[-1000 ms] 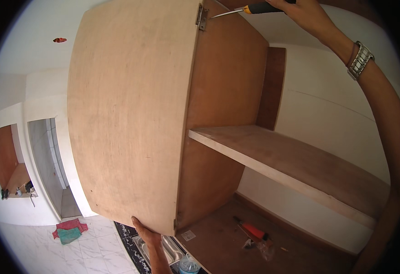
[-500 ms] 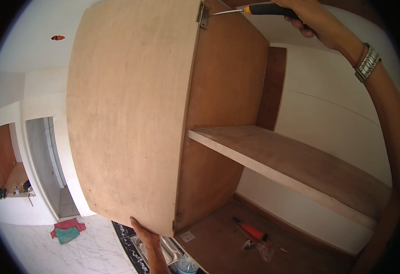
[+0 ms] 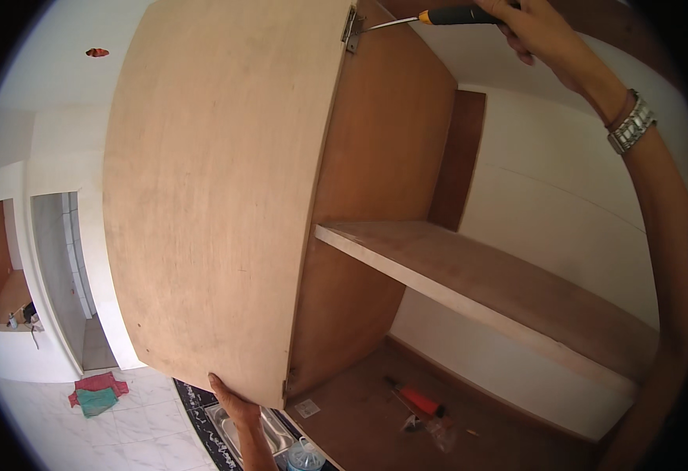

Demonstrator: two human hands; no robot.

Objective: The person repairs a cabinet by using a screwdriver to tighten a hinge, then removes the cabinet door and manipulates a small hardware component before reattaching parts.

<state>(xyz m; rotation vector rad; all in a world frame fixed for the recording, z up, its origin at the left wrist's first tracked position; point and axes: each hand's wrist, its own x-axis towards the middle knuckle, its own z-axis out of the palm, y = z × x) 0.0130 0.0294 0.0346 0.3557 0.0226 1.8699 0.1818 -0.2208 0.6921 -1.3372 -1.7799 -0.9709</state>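
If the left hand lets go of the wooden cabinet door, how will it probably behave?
The cabinet door looks like a large stiff plywood panel, so probably heavy, not floppy. The left hand props its bottom edge while the right hand drives a screwdriver at the top hinge; unsupported, it might sag or swing.

Left arm: comes up from the lower edge, near vertical.
Left grip (image 3: pixel 232 402): fingers pressed upward, palm raised.
Right arm: stretched high, wrist bent.
Right grip (image 3: pixel 539 31): fingers curled closed, knuckles up.
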